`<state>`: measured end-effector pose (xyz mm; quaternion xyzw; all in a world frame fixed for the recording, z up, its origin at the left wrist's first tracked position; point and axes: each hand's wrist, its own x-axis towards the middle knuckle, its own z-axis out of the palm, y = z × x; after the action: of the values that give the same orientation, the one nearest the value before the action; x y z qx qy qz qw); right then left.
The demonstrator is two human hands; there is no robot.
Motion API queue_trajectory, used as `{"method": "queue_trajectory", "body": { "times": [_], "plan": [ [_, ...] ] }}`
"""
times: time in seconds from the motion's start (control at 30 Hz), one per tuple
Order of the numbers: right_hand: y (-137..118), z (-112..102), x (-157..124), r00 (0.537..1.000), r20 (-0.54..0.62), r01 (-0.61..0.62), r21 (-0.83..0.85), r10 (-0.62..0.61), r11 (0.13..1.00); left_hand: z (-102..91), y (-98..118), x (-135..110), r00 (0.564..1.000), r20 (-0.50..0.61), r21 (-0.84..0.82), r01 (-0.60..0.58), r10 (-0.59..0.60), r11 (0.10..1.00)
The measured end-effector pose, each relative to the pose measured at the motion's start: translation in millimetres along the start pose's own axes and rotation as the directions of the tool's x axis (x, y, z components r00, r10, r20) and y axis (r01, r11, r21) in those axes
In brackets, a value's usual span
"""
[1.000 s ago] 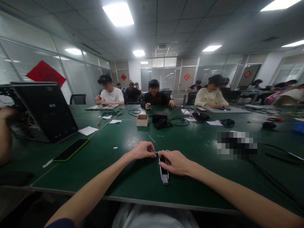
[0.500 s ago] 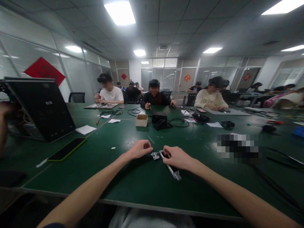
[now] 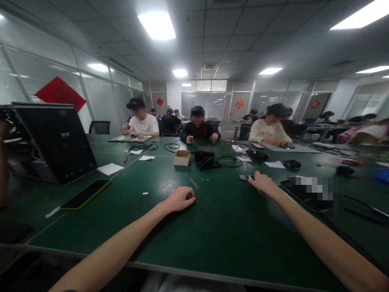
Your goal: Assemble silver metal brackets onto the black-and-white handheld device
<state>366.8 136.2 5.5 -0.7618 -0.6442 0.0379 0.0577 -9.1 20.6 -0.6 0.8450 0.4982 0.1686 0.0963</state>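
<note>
Person at a long green bench, both forearms stretched out across it. The left hand (image 3: 179,199) rests on the bench top, curled loosely into a soft fist with the fingers folded under; a small dark speck at the fingertips is too small to make out, and nothing is clearly held. The right hand (image 3: 263,182) sits farther out and is part open, with fingers extended and angled down, tips at the bench surface. The small metal hinge plate (image 3: 244,177) lies flat on the bench just beside those fingertips; no clear grip on it shows. It looks like stiff, light stamped steel, with a smooth, possibly slippery face and thin edges, so it would likely be best pinched by its edges or slid to the bench edge first, since flat metal on a smooth top is hard to lift. Just right of the hand lies a dark flat slab (image 3: 291,187), possibly a phone or tablet, partly blurred out. The bench (image 3: 219,231) has a smooth, slightly glossy green laminate top. Left of the person stand an open black laptop (image 3: 54,142) and a phone in a yellow-green case (image 3: 85,194). Ahead are a small cardboard box (image 3: 181,158), a black boxy device (image 3: 204,154) and coiled black cables (image 3: 231,159). Co-workers (image 3: 199,127) sit across the bench, working with their own hands.
</note>
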Motion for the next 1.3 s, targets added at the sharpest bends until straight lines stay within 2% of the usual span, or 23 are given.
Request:
{"method": "queue_trajectory", "body": {
  "times": [0.13,0.23,0.33,0.5,0.8,1.3],
  "plan": [
    [36,6,34,0.994,-0.046,-0.100,0.018,0.100,0.995,1.8,-1,0,1.000,0.007,0.006,-0.004,0.004,1.000],
    [49,11,50,0.990,-0.120,-0.081,-0.025,0.077,0.996,1.9,-2,0,1.000,0.013,0.004,-0.008,0.008,1.000],
    [51,16,64,0.985,-0.169,0.009,-0.083,-0.023,0.996,2.5,-2,1,1.000,0.012,0.022,-0.010,0.010,1.000],
    [42,23,80,0.992,-0.062,0.104,-0.121,-0.112,0.987,4.2,-4,0,1.000,0.015,0.020,-0.020,0.020,1.000],
    [49,33,85,0.958,-0.098,0.253,-0.157,-0.270,0.955,5.2,-5,0,1.000,0.025,0.039,-0.018,0.017,0.999],
    [47,41,83,0.963,-0.102,0.226,-0.199,-0.250,0.954,3.5,-3,0,0.998,0.035,0.070,-0.051,0.048,0.996]
  ]
}}
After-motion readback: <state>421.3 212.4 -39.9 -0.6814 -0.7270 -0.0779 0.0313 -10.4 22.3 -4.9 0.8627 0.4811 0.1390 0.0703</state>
